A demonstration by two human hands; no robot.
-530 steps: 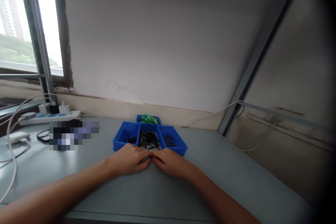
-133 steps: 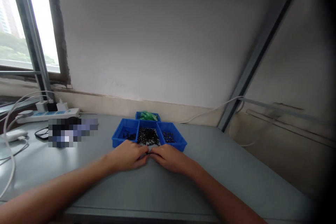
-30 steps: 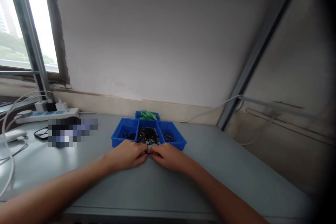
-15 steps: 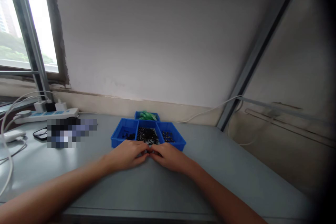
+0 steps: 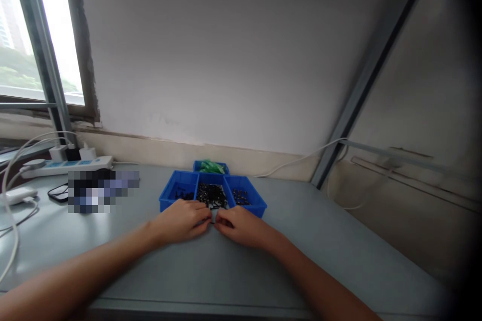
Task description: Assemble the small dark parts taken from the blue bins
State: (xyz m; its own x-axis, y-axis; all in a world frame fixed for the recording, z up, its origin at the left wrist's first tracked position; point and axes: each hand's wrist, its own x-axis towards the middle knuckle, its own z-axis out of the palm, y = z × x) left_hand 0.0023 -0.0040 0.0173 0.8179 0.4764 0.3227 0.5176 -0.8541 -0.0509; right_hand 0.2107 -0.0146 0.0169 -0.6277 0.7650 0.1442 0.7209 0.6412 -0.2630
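Note:
My left hand [image 5: 184, 220] and my right hand [image 5: 240, 225] face each other just in front of the blue bins, close to the desk top. The fingers of both are closed in a pinch, with a narrow gap between the two hands. A thin dark piece [image 5: 213, 222] shows in that gap, too small to name. Right behind my fingers, the middle blue bin [image 5: 213, 177] holds many small black parts [image 5: 214, 194]. A few dark pieces lie in the left blue bin [image 5: 179, 178]; small dark, shiny parts sit in the right blue bin [image 5: 257, 199].
Behind the bins, a small blue bin [image 5: 196, 166] carries green plastic packaging [image 5: 211, 166]. To the left on the grey desk [image 5: 226, 281] are a white power strip [image 5: 85, 164] with plugs, loose white cables and a blurred-out item. A wall stands behind.
My fingertips have drawn slightly apart, from touching to a small gap. The thin dark piece now shows between them. The bins have not moved.

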